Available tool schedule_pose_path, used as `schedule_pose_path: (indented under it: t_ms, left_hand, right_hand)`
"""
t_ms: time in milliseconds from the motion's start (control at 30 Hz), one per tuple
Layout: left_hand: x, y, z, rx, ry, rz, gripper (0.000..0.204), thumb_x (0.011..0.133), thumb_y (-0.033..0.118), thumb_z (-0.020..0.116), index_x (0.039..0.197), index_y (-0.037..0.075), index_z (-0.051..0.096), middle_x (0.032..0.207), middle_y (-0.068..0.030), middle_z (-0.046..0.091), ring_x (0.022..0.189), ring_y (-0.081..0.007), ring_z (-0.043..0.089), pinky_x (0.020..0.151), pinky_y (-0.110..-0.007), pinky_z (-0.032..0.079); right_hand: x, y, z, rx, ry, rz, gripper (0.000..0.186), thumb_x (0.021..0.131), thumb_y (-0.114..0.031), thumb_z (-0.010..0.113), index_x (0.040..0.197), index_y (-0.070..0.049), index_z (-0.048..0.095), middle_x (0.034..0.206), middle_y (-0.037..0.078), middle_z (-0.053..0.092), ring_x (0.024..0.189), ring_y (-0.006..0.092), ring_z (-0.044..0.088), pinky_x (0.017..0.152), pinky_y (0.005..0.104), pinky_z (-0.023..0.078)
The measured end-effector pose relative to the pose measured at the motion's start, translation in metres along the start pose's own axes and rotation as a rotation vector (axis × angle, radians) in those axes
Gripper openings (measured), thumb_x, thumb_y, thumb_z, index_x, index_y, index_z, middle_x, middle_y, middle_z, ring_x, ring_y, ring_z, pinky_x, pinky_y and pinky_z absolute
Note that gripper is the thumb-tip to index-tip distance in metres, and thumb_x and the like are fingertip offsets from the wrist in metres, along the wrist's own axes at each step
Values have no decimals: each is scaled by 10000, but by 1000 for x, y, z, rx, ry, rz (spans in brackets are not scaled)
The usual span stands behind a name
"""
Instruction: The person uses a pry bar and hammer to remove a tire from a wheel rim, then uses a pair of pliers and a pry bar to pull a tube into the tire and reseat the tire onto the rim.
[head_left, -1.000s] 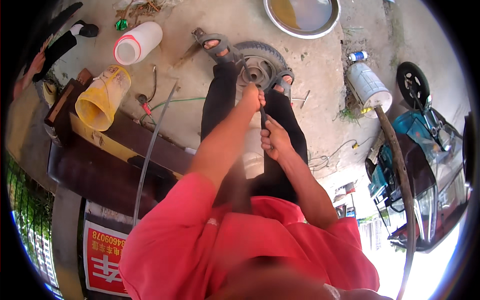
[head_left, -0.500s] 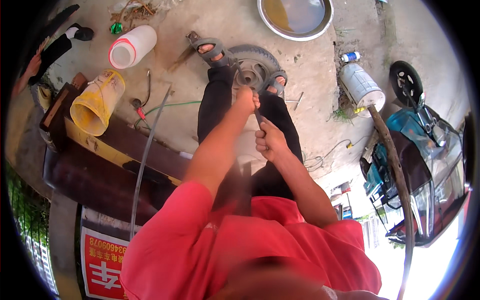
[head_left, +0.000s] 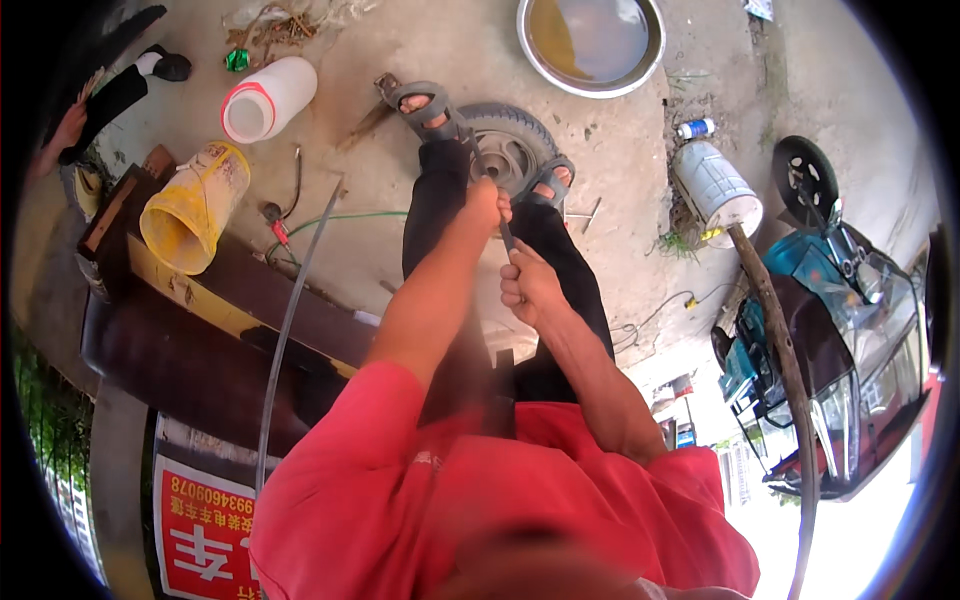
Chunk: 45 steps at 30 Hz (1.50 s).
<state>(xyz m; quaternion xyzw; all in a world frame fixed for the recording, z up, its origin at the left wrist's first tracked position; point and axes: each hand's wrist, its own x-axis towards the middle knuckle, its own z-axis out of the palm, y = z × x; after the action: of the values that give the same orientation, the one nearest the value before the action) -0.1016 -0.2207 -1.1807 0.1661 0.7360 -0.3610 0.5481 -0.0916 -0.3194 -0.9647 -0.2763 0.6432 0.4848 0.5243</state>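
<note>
A motor-scooter-like wheel with a black tyre (head_left: 528,122) lies flat on the ground between my sandalled feet. A long dark metal bar (head_left: 507,238) slants from my hands to the tyre's rim beside my left foot. My left hand (head_left: 486,203) is wrapped round its middle, over the near edge of the wheel. Closer to my body, my right hand (head_left: 533,285) grips the bar's near end, fingers curled. Where the bar's far tip meets the wheel is hard to make out.
A metal basin of murky water (head_left: 655,50) stands ahead. At left lie a white plastic drum (head_left: 290,90), a yellow bucket (head_left: 215,195) and a dark bench (head_left: 180,345). A T-shaped tool (head_left: 587,216), white bucket (head_left: 712,185), wooden pole (head_left: 790,360) and wheeled vehicle (head_left: 815,310) are at right.
My view has shifted slightly. Both hands, still on the bar, have moved a little to the left relative to the wheel.
</note>
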Motion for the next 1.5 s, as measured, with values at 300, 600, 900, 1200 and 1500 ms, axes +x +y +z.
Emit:
schedule_pose_path:
  t_ms: [300, 600, 900, 1200, 1500]
  left_hand:
    - [-21, -35, 25, -21, -66, -85, 530, 1092, 475, 352, 714, 112, 425, 595, 12, 391, 424, -108, 293, 436, -288, 230]
    - [-5, -25, 34, 13, -22, -115, 541, 1091, 489, 322, 733, 102, 443, 582, 12, 376, 418, -114, 269, 438, -299, 219]
    - [-12, -3, 45, 83, 19, -109, 535, 1088, 497, 344, 748, 97, 452, 578, 13, 392, 420, -122, 289, 437, -304, 242]
    - [4, -17, 41, -48, -35, -122, 446, 1039, 367, 359, 708, 82, 450, 576, 5, 393, 420, -118, 297, 439, -297, 228]
    - [14, -2, 99, 57, 14, -158, 530, 1060, 470, 335, 683, 121, 461, 558, -24, 471, 410, -147, 344, 421, -327, 279]
  right_hand:
    - [-20, 0, -36, 30, -11, -16, 574, 1076, -176, 434, 1626, -224, 280, 726, -49, 382, 529, 64, 312, 465, 241, 261]
    - [-12, -16, -27, 132, 5, 37, 477, 1094, -170, 404, 1564, -253, 379, 664, -69, 332, 482, 55, 264, 433, 222, 230]
    - [-1, -21, -17, 87, 20, -40, 546, 1090, -162, 430, 1615, -225, 296, 663, -53, 333, 486, 65, 276, 433, 233, 254]
    - [-8, -31, -29, 2, -22, -50, 636, 1052, -163, 455, 1646, -197, 228, 716, -34, 403, 515, 64, 309, 457, 244, 267]
    - [3, -80, -51, 10, 11, -43, 525, 1079, -174, 474, 1591, -194, 359, 666, -38, 393, 484, 62, 294, 422, 237, 231]
